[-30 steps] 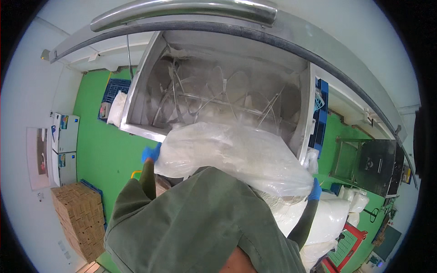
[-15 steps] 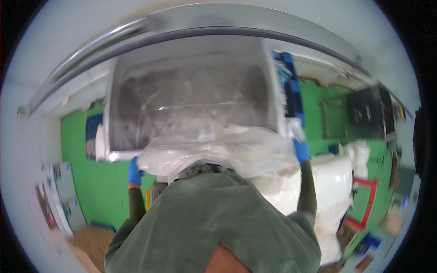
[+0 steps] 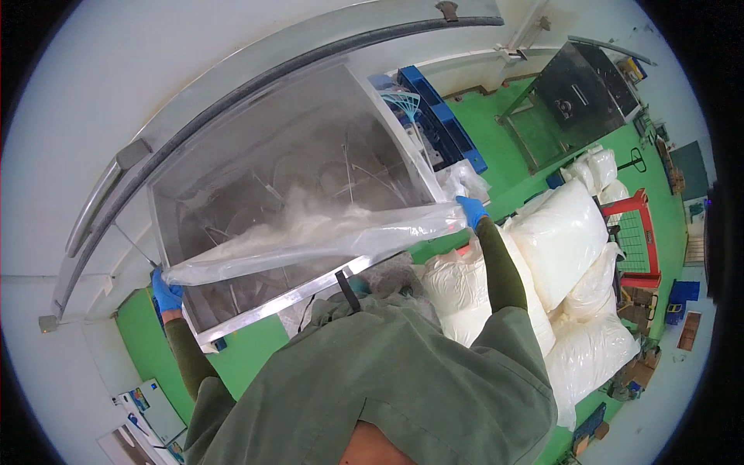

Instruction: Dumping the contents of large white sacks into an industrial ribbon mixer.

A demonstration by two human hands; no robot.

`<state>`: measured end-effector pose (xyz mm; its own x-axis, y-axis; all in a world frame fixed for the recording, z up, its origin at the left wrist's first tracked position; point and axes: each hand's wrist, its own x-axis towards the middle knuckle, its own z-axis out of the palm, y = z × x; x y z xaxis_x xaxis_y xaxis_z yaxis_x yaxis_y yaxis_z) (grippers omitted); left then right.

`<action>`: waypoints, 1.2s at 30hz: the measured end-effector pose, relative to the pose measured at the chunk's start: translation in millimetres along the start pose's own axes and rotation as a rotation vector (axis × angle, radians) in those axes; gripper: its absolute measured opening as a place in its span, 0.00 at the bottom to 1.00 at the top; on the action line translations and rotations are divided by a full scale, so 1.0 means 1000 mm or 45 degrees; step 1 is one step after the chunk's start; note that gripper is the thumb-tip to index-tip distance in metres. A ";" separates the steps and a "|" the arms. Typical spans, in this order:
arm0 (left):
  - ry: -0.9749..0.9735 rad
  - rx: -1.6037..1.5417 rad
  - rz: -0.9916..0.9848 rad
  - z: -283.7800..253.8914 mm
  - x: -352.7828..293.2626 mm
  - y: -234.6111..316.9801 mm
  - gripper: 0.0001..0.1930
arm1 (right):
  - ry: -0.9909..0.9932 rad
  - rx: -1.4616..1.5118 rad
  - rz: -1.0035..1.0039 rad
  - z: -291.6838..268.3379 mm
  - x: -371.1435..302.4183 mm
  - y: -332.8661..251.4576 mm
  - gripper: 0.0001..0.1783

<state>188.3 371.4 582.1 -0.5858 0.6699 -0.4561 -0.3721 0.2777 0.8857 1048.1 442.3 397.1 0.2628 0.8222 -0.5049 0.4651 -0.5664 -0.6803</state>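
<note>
A clear plastic bag (image 3: 349,239) is stretched in a long band across the opening of a large metal mixing tank (image 3: 267,319). My left hand (image 3: 167,293), in a blue glove, grips the bag's left end near the tank's left side. Gripping the other end is my right hand (image 3: 472,211), also blue-gloved, just beyond the tank's right edge. White powder (image 3: 298,221) lies heaped along the far side of the bag, with a dusty haze over it. Thin metal rods and curved blades (image 3: 349,167) show dimly inside the tank.
The tank's raised lid (image 3: 310,39) arches along the far side. To the right are large filled white sacks (image 3: 562,240), a red-framed cart (image 3: 639,240), a blue pallet (image 3: 446,120) and a dark metal cabinet (image 3: 581,97). Green floor (image 3: 139,341) shows at left.
The bag, earlier bunched at the tank's near edge, is now drawn tight over the opening. Both hands have moved forward with it, the left farther out. The view has turned.
</note>
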 end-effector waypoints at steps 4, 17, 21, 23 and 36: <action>0.036 0.227 0.068 -0.036 0.016 0.003 0.15 | -0.111 0.603 -0.092 0.005 0.038 0.057 0.18; -0.203 0.957 0.583 -0.090 0.026 -0.044 0.13 | 0.000 0.693 0.185 -0.018 0.022 -0.019 0.20; -0.173 0.836 -0.273 -0.069 0.001 -0.035 0.18 | -0.193 0.224 -0.574 -0.026 0.061 0.060 0.19; -0.315 1.202 -0.127 -0.051 -0.014 -0.034 0.20 | -0.265 0.981 0.275 -0.024 0.018 0.026 0.13; -0.169 1.889 0.806 -0.070 0.026 -0.085 0.12 | -0.418 -0.779 -0.371 0.009 -0.036 -0.027 0.20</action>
<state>154.1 317.2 488.5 -0.2747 0.9594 -0.0636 0.9251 0.2817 0.2546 1018.5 427.0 428.7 -0.1641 0.8209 -0.5470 0.8890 -0.1173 -0.4427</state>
